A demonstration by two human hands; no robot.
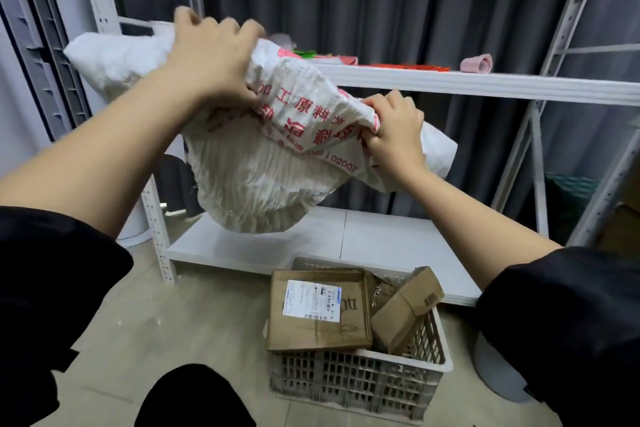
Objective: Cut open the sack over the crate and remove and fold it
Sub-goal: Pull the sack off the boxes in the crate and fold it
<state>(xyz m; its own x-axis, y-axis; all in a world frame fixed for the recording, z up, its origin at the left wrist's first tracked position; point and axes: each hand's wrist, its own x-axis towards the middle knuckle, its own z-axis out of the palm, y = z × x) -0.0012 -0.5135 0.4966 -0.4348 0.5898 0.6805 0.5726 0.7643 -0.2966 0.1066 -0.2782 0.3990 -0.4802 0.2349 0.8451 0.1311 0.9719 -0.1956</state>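
A white metal shelving rack (pixel 450 80) fills the background, and the open room in front of it is where everything is being worked. Below, on the tiled floor (pixel 156 322), a slatted plastic crate (pixel 360 381) is seen loaded with cardboard boxes (pixel 318 312), one flat and labelled, another tipped against the crate's right side. Held up in the air, above and a little behind the crate, is the woven white sack (pixel 256 180) with red print, and it is already clear of the boxes. It is gripped high at a bunched fold by the left hand (pixel 211 59), fingers curled over the cloth, while its lower right edge is pinched tight in the right hand (pixel 394 135), knuckles closed round a gathered wad. The sack is judged light and limp: it sags in a creased belly between the two grips and no contents appear to weigh it down. The weave looks slick, so corners or hems are judged the best places to be taken, not the loose middle. For folding, the cloth is likely to need pulling taut between both hands. Room is tight behind, where the upper shelf edge runs just past the sack; more space is offered forward and to the left over bare floor.
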